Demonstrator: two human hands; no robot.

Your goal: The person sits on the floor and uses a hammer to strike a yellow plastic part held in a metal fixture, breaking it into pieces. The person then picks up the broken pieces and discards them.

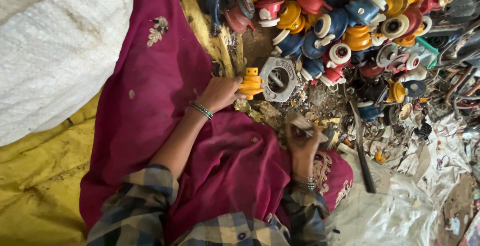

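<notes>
My left hand (220,93) grips an orange plastic spool-shaped part (250,83) and holds it against a grey octagonal metal block (278,79) with a round hole and a pin in it. My right hand (301,146) is closed around a short wooden-handled tool (303,123), raised a little below and to the right of the block. Both wrists wear beaded bangles. A magenta cloth (165,91) covers my lap.
A big heap of orange, blue, red and white plastic parts (345,16) lies just beyond the block. Scrap wires and debris (425,91) spread to the right. A dark metal bar (362,151) lies by my right hand. White sack (55,46) at left, yellow sheet (40,176) below.
</notes>
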